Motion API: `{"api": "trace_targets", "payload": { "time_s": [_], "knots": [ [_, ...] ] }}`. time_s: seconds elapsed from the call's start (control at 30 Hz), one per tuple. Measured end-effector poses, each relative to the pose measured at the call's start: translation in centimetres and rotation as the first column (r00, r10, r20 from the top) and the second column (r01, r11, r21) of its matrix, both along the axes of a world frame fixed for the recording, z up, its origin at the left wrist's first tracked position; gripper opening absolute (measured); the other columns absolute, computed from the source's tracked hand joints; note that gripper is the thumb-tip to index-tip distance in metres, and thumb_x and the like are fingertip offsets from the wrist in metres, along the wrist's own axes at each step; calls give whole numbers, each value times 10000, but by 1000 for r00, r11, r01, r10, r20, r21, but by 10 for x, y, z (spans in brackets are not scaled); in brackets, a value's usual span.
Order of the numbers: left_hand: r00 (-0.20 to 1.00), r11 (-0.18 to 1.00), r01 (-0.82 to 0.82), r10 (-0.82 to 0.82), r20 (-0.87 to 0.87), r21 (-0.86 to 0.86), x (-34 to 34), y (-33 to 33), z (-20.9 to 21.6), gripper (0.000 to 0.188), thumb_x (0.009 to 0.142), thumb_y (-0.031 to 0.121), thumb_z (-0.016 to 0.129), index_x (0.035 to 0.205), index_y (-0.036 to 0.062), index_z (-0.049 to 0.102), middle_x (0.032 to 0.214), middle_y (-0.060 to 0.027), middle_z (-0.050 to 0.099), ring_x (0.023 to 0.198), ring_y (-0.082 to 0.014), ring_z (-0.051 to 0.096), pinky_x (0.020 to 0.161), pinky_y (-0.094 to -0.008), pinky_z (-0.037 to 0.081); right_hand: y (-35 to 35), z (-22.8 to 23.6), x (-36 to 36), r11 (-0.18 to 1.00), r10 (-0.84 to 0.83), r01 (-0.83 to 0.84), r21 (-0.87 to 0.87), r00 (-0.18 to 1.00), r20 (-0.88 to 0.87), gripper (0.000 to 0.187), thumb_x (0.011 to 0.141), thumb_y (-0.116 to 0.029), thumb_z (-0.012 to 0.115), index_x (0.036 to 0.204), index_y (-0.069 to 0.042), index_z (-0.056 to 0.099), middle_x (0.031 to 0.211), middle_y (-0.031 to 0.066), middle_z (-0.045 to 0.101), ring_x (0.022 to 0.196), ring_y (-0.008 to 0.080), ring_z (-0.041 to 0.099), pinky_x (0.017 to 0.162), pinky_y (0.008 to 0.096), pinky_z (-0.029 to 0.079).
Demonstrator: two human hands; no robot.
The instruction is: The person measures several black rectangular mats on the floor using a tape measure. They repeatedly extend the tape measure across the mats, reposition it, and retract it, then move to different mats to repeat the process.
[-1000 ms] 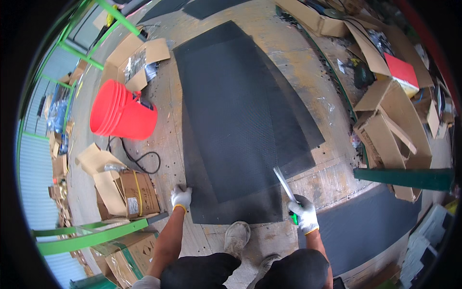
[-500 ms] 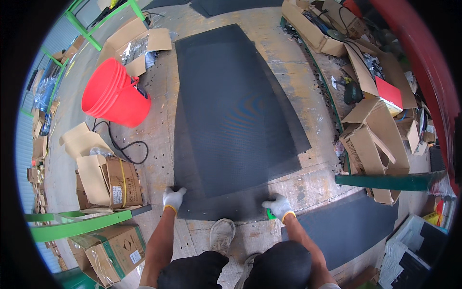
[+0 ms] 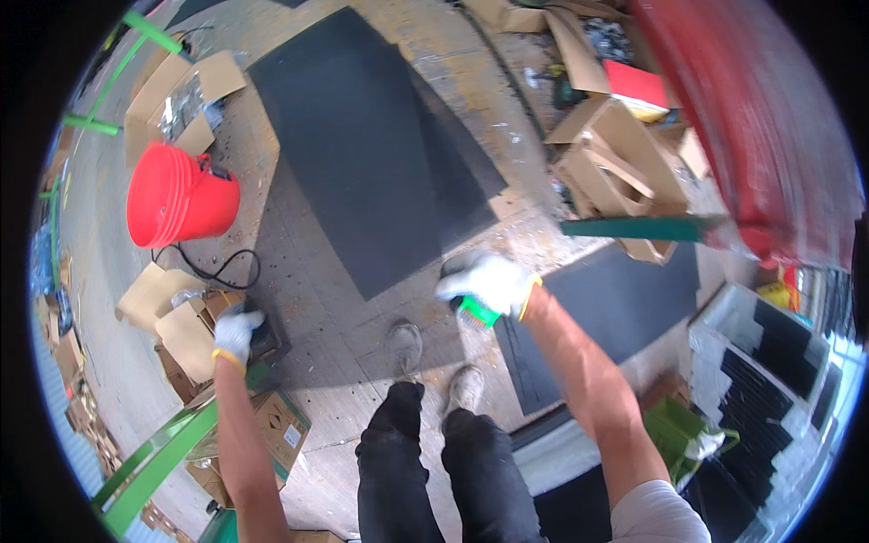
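Observation:
A large dark rubber mat (image 3: 371, 154) lies on the worn plank floor ahead of me, one corner pointing at my feet. My right hand (image 3: 484, 279), in a white glove, sits at the mat's near right corner and is closed on a green-handled tool (image 3: 477, 313). My left hand (image 3: 237, 331), also gloved, is well left of the mat beside the cardboard boxes, gripping a small dark piece (image 3: 268, 338) that looks like mat material. I cannot tell whether that piece is joined to the big mat.
A stack of red buckets (image 3: 176, 195) and a black cable (image 3: 222, 271) lie left. Cardboard boxes (image 3: 181, 330) crowd the left, more boxes (image 3: 615, 163) the right. A green bar (image 3: 634, 228) and another dark mat (image 3: 625, 299) lie right. My shoes (image 3: 405, 346) stand below the mat.
Both hands have left the mat's near edge. The left hand has swung out left toward the boxes; the right now sits at the mat's right corner. The mat looks turned and the view has shifted.

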State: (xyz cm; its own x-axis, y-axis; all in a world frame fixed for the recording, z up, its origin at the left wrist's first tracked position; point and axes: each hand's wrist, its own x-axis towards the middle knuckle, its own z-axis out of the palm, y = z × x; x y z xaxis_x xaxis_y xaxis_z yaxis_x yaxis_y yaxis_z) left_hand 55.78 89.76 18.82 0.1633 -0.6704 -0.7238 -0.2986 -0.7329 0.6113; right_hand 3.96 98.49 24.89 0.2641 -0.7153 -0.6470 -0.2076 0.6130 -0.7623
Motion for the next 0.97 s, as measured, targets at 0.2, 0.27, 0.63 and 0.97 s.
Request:
{"api": "trace_targets", "payload": {
  "time_s": [0.2, 0.27, 0.63, 0.97],
  "knots": [
    [998, 992, -54, 49, 49, 114, 40, 82, 203, 248, 923, -13, 704, 1166, 21, 746, 923, -63, 721, 746, -217, 696, 704, -381, 613, 118, 237, 31, 930, -267, 177, 323, 928, 260, 253, 938, -231, 787, 959, 18, 743, 663, 103, 628, 529, 192, 655, 507, 364, 513],
    [997, 977, -17, 31, -65, 211, 49, 96, 282, 273, 910, -20, 717, 1182, 1, 732, 886, -89, 715, 711, -236, 692, 679, -383, 615, 166, 305, 42, 845, -451, 243, 476, 802, 391, 256, 941, -209, 786, 972, 39, 731, 617, 93, 582, 488, 208, 636, 480, 373, 493],
    [885, 733, 429, -459, -81, 529, -91, 154, 458, 229, 917, 5, 756, 1143, -35, 752, 970, -149, 774, 794, -289, 768, 742, -422, 654, 399, 468, 12, 758, -562, 595, -267, 804, 197, 173, 943, -168, 729, 1080, -69, 768, 936, 104, 666, 899, 252, 683, 792, 369, 551],
    [276, 229, 907, -957, -87, 353, -307, 226, 394, 470, 901, 206, 863, 1293, -36, 768, 1251, -166, 792, 1135, -274, 732, 1145, -468, 515, 529, 543, -65, 490, -855, 856, 164, 509, -103, 307, 943, -327, 799, 1165, -118, 829, 1168, 61, 811, 934, 210, 775, 886, 296, 596]
  ]
}}
